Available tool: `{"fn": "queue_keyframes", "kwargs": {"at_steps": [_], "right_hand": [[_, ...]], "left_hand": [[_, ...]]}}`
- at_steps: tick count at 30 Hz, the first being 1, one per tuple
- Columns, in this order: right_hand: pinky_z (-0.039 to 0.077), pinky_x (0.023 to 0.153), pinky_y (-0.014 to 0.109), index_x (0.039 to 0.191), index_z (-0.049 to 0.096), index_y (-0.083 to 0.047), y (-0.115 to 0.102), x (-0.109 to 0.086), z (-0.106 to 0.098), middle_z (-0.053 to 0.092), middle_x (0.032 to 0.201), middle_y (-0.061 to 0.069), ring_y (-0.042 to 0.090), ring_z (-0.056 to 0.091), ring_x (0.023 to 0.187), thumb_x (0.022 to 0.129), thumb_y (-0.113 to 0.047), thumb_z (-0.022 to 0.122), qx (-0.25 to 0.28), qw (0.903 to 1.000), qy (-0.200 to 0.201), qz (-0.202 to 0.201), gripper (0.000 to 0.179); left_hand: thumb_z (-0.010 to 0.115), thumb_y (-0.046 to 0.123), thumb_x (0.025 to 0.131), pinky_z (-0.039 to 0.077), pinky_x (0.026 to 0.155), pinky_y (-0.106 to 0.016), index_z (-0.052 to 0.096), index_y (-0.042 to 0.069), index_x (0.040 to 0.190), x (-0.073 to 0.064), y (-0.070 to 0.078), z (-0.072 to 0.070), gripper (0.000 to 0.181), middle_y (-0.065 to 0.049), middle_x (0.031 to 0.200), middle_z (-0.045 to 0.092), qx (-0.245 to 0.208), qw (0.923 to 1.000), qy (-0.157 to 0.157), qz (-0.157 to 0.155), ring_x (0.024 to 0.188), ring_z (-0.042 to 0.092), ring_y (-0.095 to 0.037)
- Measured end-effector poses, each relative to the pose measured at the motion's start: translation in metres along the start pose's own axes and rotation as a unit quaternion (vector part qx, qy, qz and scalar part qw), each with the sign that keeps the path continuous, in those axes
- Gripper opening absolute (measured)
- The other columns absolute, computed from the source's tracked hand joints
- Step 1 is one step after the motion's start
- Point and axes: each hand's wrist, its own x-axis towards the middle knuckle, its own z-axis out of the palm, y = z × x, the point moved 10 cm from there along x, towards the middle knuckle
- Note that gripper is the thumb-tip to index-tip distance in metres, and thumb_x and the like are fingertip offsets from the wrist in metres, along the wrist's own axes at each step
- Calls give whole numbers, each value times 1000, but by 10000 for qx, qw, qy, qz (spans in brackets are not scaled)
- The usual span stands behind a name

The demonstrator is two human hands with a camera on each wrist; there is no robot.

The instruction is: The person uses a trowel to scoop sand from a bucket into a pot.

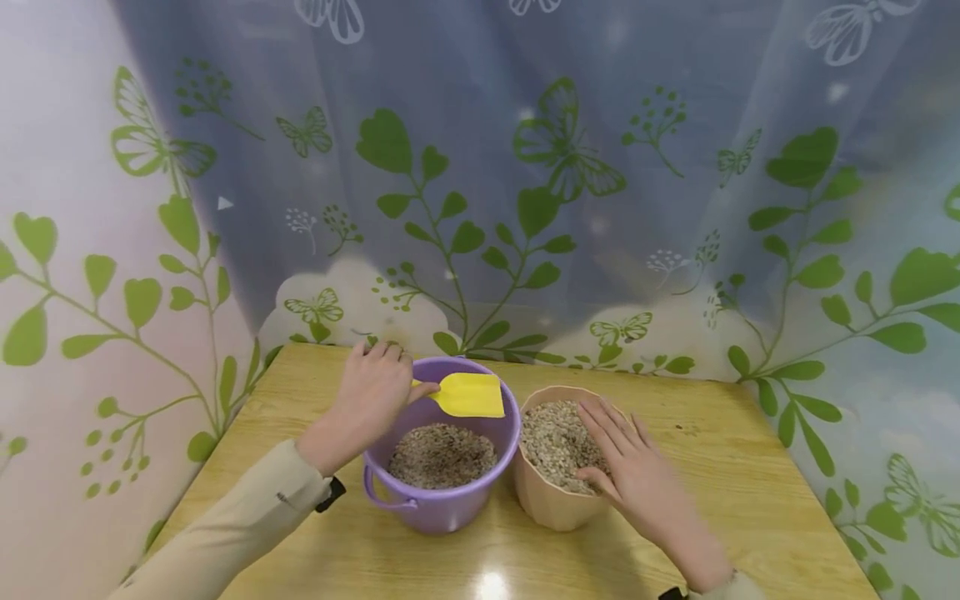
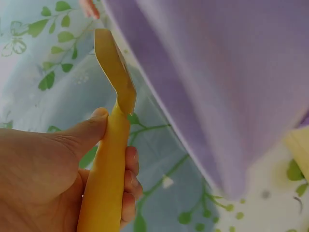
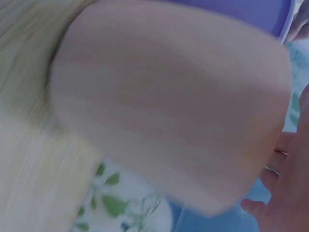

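Note:
My left hand (image 1: 375,390) grips the handle of a yellow toy shovel (image 1: 471,395) above a purple bucket (image 1: 442,508). In the left wrist view, the thumb lies along the shovel's handle (image 2: 104,169) and the fingers curl round it. Grainy grey-brown gravel (image 1: 442,457) covers the bucket's bottom. Close beside it on the right stands a peach-coloured pot (image 1: 555,504), filled higher with similar gravel (image 1: 558,442). My right hand (image 1: 637,467) is at the pot's right rim, fingers extended and thumb over the gravel. Whether it touches the gravel, I cannot tell.
Both containers stand on a wooden table (image 1: 720,475). The bucket's purple handle (image 1: 386,502) hangs down at its left front. Behind the table hangs a blue curtain (image 1: 480,208) with green leaves and butterflies. Similar patterned sheeting (image 1: 97,250) borders the sides.

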Motion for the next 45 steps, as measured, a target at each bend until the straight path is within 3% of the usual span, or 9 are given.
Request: {"fn": "queue_keyframes", "kwargs": {"at_steps": [7,9,14,18,25,30,33,37,45], "right_hand": [[27,115,60,156,36,-7,-41,31,5,35,162,11,35,33,148,106,-53,38,279,9977,281,-553,68],[28,115,59,154,38,-5,-50,38,7,35,161,11,36,36,146,105,-60,23,262,9967,385,-663,75],[31,113,58,154,39,-4,-64,51,18,38,160,12,35,38,145,101,-66,12,275,9961,395,-737,86],[31,113,60,154,38,-2,-69,54,28,38,160,14,35,37,146,102,-65,14,332,9962,272,-758,85],[31,113,60,153,38,-2,-72,53,31,38,159,15,34,36,146,102,-65,12,380,9957,310,-785,85],[31,113,60,154,37,-2,-74,53,33,37,160,15,34,36,146,103,-64,14,420,9958,262,-766,84],[30,114,59,155,35,-2,-75,54,33,35,161,15,33,34,148,103,-64,14,450,9961,193,-736,84],[26,116,57,156,32,-3,-76,54,33,33,162,15,31,31,150,102,-65,13,505,9962,110,-701,84],[26,117,57,157,31,-4,-75,55,35,31,163,15,31,30,150,104,-63,19,503,9965,73,-661,80]], "left_hand": [[75,61,80,31,64,-32,38,11,56,-12,-4,6,67,0,58,40,535,9974,409,248,55,33,-16],[74,63,79,31,65,-32,38,11,56,-12,-3,14,68,0,59,40,754,9963,280,298,56,36,-16],[70,67,79,35,69,-31,44,12,55,-12,5,32,66,1,61,45,1552,9860,-177,589,61,42,-16],[69,67,79,35,69,-30,46,12,56,-15,17,41,63,2,61,43,2292,9670,-467,1015,62,40,-15],[65,21,97,30,73,-31,47,12,60,-18,33,64,42,2,62,39,3401,9174,-1292,1612,64,34,-15],[61,28,98,32,75,-31,55,13,68,-22,40,80,34,3,64,42,3764,8864,-1776,2028,64,37,-14],[62,33,98,34,76,-32,63,10,76,-22,40,83,32,1,66,50,3759,8858,-1796,2046,66,43,-15],[64,34,97,35,76,-31,65,10,76,-22,38,86,32,0,66,53,3658,8941,-1680,1965,68,46,-16],[67,23,96,28,67,-29,34,14,57,-28,41,94,52,-1,58,31,3152,9165,-1511,1944,59,28,-16]]}}
